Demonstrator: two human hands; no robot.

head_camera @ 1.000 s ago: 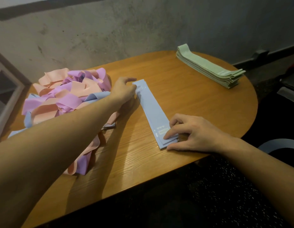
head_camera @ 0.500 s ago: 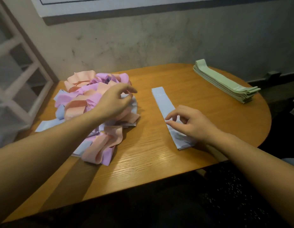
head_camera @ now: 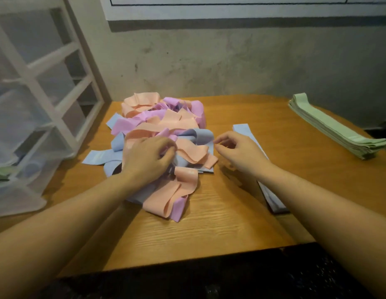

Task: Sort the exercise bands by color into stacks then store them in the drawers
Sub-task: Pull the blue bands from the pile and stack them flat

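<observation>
Sorting blues: my left hand (head_camera: 147,157) digs curled into the pile (head_camera: 164,134), right hand (head_camera: 237,153) loosely open, empty, next pinching that blue band (head_camera: 201,135).

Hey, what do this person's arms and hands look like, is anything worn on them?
Both forearms are bare, with no sleeves in view. The left hand and right hand carry no gloves, and no rings, watch or bracelet show at the wrists.
</observation>
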